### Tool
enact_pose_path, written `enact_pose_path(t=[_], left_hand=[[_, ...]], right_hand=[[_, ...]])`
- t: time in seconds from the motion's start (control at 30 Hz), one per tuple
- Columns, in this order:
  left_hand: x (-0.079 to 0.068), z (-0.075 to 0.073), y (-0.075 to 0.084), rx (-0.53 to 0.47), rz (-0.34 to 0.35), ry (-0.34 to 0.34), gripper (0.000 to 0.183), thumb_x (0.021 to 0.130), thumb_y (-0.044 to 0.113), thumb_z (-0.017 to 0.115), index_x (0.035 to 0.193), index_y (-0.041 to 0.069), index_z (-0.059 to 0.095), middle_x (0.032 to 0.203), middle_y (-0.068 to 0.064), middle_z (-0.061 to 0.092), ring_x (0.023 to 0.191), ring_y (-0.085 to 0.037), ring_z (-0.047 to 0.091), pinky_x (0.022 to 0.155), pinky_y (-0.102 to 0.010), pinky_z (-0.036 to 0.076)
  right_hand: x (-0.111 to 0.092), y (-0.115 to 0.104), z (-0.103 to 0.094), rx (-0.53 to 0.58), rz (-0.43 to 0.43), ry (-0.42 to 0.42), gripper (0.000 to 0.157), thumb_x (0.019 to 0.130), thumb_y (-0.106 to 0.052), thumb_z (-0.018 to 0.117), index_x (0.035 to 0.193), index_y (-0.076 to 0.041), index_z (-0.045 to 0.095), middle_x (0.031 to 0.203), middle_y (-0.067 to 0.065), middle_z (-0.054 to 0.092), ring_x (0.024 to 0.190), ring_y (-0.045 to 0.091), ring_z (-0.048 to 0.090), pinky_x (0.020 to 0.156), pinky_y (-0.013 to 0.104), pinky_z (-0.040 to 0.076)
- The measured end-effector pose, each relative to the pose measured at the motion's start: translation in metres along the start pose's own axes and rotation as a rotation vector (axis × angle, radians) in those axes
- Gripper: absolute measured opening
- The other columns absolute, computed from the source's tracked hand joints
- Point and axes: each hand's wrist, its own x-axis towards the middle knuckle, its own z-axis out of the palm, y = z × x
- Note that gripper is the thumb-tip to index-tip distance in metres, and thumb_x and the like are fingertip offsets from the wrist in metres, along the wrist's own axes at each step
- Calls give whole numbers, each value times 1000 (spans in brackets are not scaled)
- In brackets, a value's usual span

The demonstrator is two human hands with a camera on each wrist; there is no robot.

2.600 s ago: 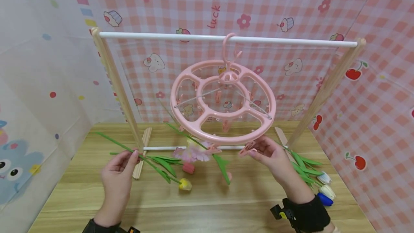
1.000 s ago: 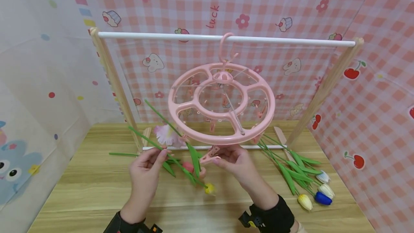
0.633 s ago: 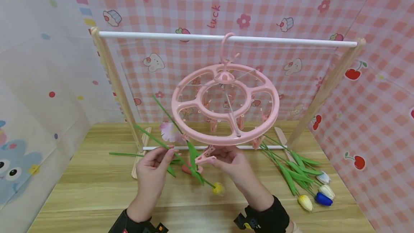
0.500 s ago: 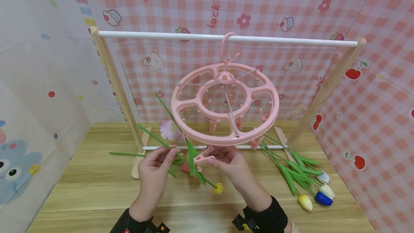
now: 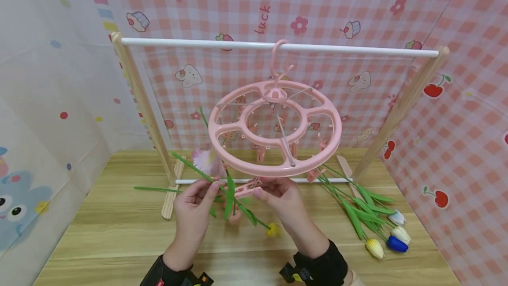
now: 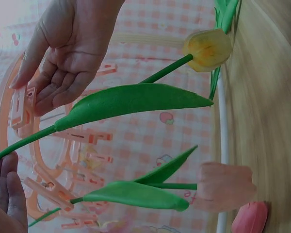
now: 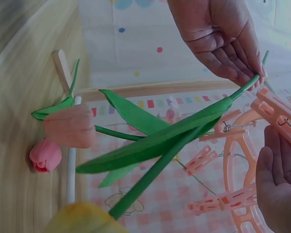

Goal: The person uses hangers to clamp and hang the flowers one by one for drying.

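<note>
My left hand (image 5: 192,213) pinches the green stem of a yellow tulip (image 6: 207,50), whose bloom points down and to the right in the head view. My right hand (image 5: 287,208) pinches a pink clothespin (image 7: 279,116) on the near rim of the round pink hanger (image 5: 274,171). The tulip stem lies close to this clothespin's tip. A pale pink tulip (image 6: 225,187) hangs bloom down from another clothespin (image 6: 48,189) beside it. Behind the left hand shows a lilac flower (image 5: 204,160), partly covered by stems and the hanger.
The hanger hooks over a white rod (image 5: 198,44) between wooden posts (image 5: 144,109). More clothespins (image 5: 316,174) dangle around its rings. Several tulips (image 5: 374,248) lie on the table at right. A deeper pink tulip (image 7: 45,155) lies near the lower rod. Patterned cloth stands behind.
The hanger has turned, and my right hand has moved left with the clothespin. My left hand has carried the yellow tulip right, bringing its stem close to that clothespin.
</note>
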Motion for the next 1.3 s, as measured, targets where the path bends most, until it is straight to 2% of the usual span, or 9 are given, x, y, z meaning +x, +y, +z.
enact_pose_path(t=[0.3, 0.4, 0.53, 0.67, 0.73, 0.83, 0.97, 1.17, 1.3], left_hand=[[-2, 4, 3, 10, 12, 39, 9, 82, -9, 63, 87, -16, 62, 76, -9, 68, 63, -12, 63, 46, -12, 46], [-2, 5, 4, -8, 4, 53, 10, 82, -9, 63, 87, -17, 62, 79, -12, 68, 65, -14, 64, 52, -16, 51], [-3, 4, 3, -42, 2, 56, 10, 82, -10, 62, 87, -18, 61, 83, -14, 68, 68, -18, 65, 59, -22, 55], [-4, 4, 2, -56, 10, 45, 10, 82, -11, 62, 88, -19, 60, 83, -14, 68, 66, -17, 65, 58, -20, 54], [-4, 5, 3, -57, 11, 47, 10, 82, -11, 61, 89, -19, 60, 82, -13, 68, 66, -17, 64, 57, -19, 54], [-5, 5, 3, -30, 5, 60, 9, 82, -11, 62, 88, -17, 61, 80, -9, 68, 63, -15, 64, 50, -15, 50], [-6, 5, 3, -27, 14, 61, 10, 81, -12, 61, 90, -17, 62, 81, -9, 68, 63, -15, 63, 50, -14, 50], [-7, 7, 2, -67, 21, 42, 10, 82, -13, 60, 91, -18, 61, 82, -15, 68, 66, -17, 64, 58, -21, 54], [-7, 8, 2, -75, 19, 36, 9, 83, -12, 59, 90, -18, 61, 80, -15, 68, 66, -17, 64, 57, -20, 54]], right_hand=[[2, 0, 0, 15, -67, -19, 10, 80, -3, 69, 89, -6, 66, 86, 4, 67, 79, 18, 62, 69, 24, 53], [2, 1, 0, 18, -77, -21, 10, 81, -3, 69, 90, -7, 66, 86, 3, 66, 79, 17, 61, 68, 23, 53], [2, 1, 2, 0, -70, 10, 16, 80, -2, 69, 92, 6, 62, 85, 1, 66, 78, 16, 61, 67, 22, 52], [2, 2, 3, -14, -61, 32, 26, 80, -1, 69, 95, 17, 56, 84, 0, 66, 78, 15, 61, 66, 21, 52], [2, 2, 3, -8, -67, 28, 22, 80, -1, 69, 94, 13, 58, 85, 1, 66, 78, 15, 60, 66, 21, 52], [2, 2, 2, 2, -75, 23, 12, 80, -1, 69, 91, 0, 64, 85, 1, 65, 77, 15, 60, 65, 20, 51], [2, 4, 2, 7, -79, 8, 14, 81, -2, 69, 89, -13, 65, 85, 1, 65, 77, 15, 59, 64, 20, 50], [1, 5, 2, 17, -69, -3, 14, 82, -3, 68, 89, -15, 65, 87, 2, 65, 78, 15, 59, 64, 20, 49], [1, 7, 2, 20, -69, -4, 15, 82, -3, 68, 89, -16, 66, 87, 1, 65, 79, 15, 59, 66, 20, 50]])
